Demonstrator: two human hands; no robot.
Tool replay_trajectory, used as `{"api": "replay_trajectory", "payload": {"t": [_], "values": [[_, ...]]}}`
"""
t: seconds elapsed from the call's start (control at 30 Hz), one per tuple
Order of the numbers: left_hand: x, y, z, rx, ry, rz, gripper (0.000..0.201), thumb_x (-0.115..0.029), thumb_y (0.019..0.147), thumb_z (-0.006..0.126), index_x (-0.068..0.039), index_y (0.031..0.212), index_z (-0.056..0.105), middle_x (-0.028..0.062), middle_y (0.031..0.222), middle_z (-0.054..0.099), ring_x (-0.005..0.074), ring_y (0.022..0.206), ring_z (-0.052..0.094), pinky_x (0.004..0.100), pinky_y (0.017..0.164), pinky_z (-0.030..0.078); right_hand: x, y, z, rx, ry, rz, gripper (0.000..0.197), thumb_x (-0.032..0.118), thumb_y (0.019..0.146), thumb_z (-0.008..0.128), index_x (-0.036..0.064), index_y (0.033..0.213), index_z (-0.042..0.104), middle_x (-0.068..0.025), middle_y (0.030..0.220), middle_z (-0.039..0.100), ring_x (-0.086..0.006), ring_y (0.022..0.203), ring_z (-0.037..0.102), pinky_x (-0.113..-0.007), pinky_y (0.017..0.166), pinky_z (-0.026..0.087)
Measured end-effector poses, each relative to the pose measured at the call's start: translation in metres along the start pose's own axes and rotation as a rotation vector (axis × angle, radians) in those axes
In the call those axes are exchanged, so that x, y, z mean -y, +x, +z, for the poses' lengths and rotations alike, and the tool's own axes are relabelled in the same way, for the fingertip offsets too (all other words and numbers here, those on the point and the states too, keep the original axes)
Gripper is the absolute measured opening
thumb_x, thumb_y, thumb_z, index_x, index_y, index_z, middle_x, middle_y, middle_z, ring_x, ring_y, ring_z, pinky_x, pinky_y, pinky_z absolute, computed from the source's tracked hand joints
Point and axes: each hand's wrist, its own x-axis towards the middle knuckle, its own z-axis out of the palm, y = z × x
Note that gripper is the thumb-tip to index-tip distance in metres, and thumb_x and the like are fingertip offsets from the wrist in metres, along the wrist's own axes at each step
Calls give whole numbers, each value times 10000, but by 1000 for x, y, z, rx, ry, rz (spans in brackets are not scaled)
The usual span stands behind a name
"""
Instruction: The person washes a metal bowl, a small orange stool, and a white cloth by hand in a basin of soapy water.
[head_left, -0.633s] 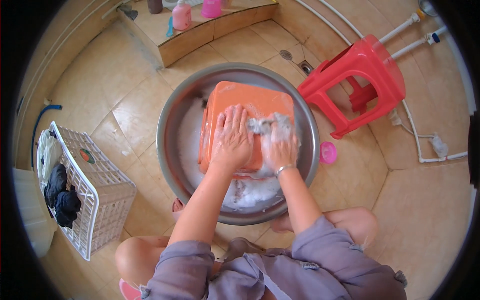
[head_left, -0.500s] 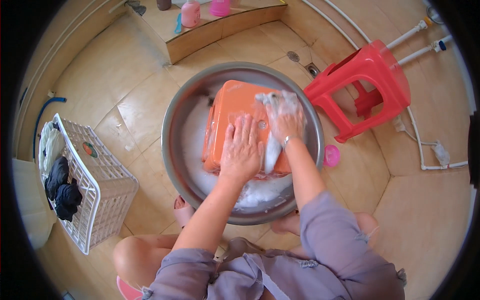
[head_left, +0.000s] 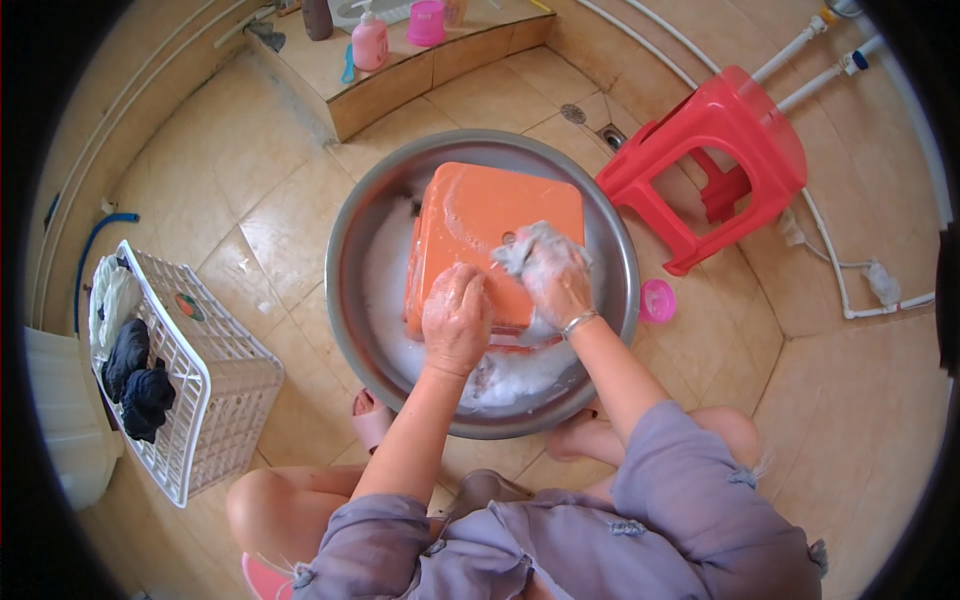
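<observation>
A large grey metal basin (head_left: 343, 330) in front of me holds white suds. In it sits an orange plastic piece (head_left: 520, 200), flat-topped with rounded corners, like a stool or a box; I cannot tell which. My left hand (head_left: 458, 318) is on its near left part, the bent fingers drawn together against the plastic. My right hand (head_left: 558, 288), with a bracelet at the wrist, presses a wet, sudsy greyish cloth (head_left: 540, 243) on the right side of the top. Part of the cloth and the fingertips under it are hidden.
A red plastic stool (head_left: 735, 115) lies on its side at right, near a pink cup (head_left: 657, 300). At left stands a white laundry basket (head_left: 230, 400) with dark clothes (head_left: 145, 395) over it. A pink pump bottle (head_left: 369, 42) stands on the tiled ledge (head_left: 400, 85).
My right hand has drawn the cloth nearer and slightly left over the orange top. My left hand has slid down toward the near left edge, its flat fingers now bent.
</observation>
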Motion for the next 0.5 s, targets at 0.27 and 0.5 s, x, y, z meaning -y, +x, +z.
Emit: {"api": "replay_trajectory", "payload": {"t": [0.27, 0.5], "values": [[-30, -7, 7, 152, -61, -138, 274, -213, 700, 595, -45, 912, 556, 86, 1050, 514, 283, 1040, 431, 455, 940, 236, -4, 7, -13, -314, 1074, 584, 207, 130, 787, 465, 53, 975, 505, -102, 891, 566, -246, 816, 547, -326, 752, 427], [-48, 3, 12, 224, -231, -183, 423, -276, 661, 639, -29, 984, 522, 120, 1011, 512, 293, 993, 439, 461, 893, 258, 31, 21, -101, -293, 1467, 571, 224, 112, 819, 517, 45, 1030, 482, -50, 985, 539, -148, 900, 533, -304, 774, 450]]}}
